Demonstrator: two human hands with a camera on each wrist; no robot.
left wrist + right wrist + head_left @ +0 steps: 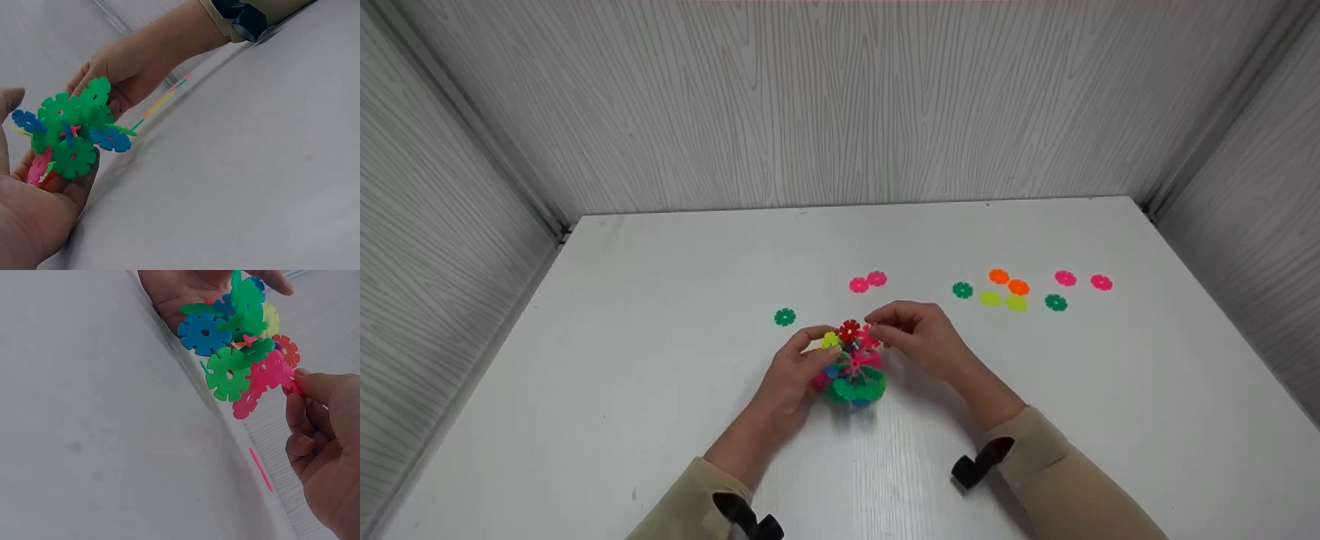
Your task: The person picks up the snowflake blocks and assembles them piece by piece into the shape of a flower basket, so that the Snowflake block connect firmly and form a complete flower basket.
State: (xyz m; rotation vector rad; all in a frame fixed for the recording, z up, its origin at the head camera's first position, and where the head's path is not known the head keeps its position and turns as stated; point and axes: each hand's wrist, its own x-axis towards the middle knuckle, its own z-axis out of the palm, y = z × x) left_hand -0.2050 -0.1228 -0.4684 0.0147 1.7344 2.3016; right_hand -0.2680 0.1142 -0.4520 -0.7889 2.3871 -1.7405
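Green, pink, blue, red and yellow notched discs make up the cluster (861, 388) that we see over the middle of the white tabletop (622, 337), where the left hand (789, 375) grips its left side with curled fingers and the right hand (930, 337) pinches a pink disc (293, 384) at its right side between thumb and fingers. Beyond the hands we find a loose green disc (785, 316) to the left and two touching pink discs (868, 282) on the far side, while to the far right we count two orange discs (1018, 287), two yellow discs (991, 298), two more green ones and two more pink ones.
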